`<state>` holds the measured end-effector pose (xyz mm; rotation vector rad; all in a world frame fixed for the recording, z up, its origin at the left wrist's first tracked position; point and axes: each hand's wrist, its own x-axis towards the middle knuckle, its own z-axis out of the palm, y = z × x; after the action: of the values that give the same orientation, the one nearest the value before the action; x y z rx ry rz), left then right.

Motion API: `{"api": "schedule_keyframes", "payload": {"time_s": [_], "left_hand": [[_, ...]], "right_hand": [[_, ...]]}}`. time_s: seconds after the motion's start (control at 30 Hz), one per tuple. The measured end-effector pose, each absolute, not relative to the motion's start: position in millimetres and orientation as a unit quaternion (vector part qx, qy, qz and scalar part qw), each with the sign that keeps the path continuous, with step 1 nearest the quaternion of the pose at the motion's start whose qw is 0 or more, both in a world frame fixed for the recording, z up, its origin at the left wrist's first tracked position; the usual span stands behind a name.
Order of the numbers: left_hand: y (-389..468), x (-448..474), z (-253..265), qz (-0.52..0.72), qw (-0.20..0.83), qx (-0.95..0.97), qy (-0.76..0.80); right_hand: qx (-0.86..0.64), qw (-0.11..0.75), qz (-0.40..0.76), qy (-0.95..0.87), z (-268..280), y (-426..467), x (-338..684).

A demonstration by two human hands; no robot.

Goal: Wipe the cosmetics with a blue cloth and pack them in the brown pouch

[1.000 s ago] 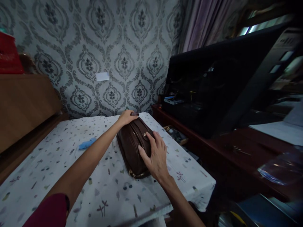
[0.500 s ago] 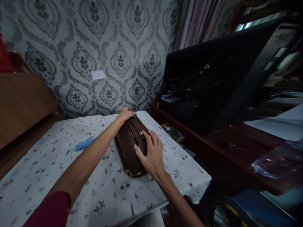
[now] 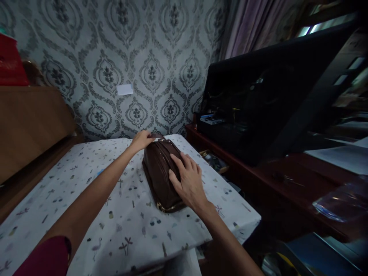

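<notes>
My right hand (image 3: pixel 188 184) lay spread over the near side of the brown leather bag (image 3: pixel 161 172), palm and fingers pressed flat on it, not clenched around anything. My left hand (image 3: pixel 141 140) reached to the far end of the bag, its fingers closed on something small there (a zip tab or a strap end, I could not tell which). The bag lay lengthwise on the table (image 3: pixel 86 199), toward its right half, with a gold-toned zip showing at its near end. The table wore a white cloth printed with small figures, and the bag's far end sat close to the wall-side edge. Behind it rose grey patterned wallpaper (image 3: pixel 138 57) with 1 small white card (image 3: pixel 124 89) stuck on it. To the right, well apart from the bag, stood a dark cabinet (image 3: pixel 258 96) on a reddish wooden top. A wooden board (image 3: pixel 28 122) leaned at the left, with something red (image 3: pixel 10 61) above it. My left sleeve (image 3: pixel 46 258) was maroon.
</notes>
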<state>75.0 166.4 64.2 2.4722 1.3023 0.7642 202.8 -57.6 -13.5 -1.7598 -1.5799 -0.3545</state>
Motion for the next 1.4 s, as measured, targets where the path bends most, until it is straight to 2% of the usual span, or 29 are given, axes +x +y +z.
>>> {"api": "schedule_keyframes", "payload": {"time_s": [0.17,0.53,0.67,0.87,1.0,1.1,1.3,1.4], "left_hand": [[163,72,63,0.247,0.075,0.85,0.46],[147,74,73,0.211,0.058,0.87,0.442],[146,78,77,0.204,0.06,0.877,0.431],[141,100,73,0.231,0.066,0.882,0.406],[137,120,71,0.227,0.093,0.885,0.396],[137,132,68,0.221,0.108,0.876,0.416],[139,142,59,0.251,0.126,0.846,0.454],[140,141,55,0.279,0.137,0.831,0.462]], "right_hand": [[-0.683,0.315,-0.141,-0.644,0,-54,200],[-0.682,0.317,-0.148,-0.642,-3,-52,201],[-0.667,0.343,-0.147,-0.645,-8,-52,205],[-0.653,0.433,-0.17,-0.598,-35,-61,206],[-0.648,0.452,-0.193,-0.582,-48,-64,206],[-0.66,0.417,-0.176,-0.6,-37,-63,210],[-0.688,0.268,-0.093,-0.668,10,-49,225],[-0.682,0.229,-0.077,-0.69,21,-40,228]]}}
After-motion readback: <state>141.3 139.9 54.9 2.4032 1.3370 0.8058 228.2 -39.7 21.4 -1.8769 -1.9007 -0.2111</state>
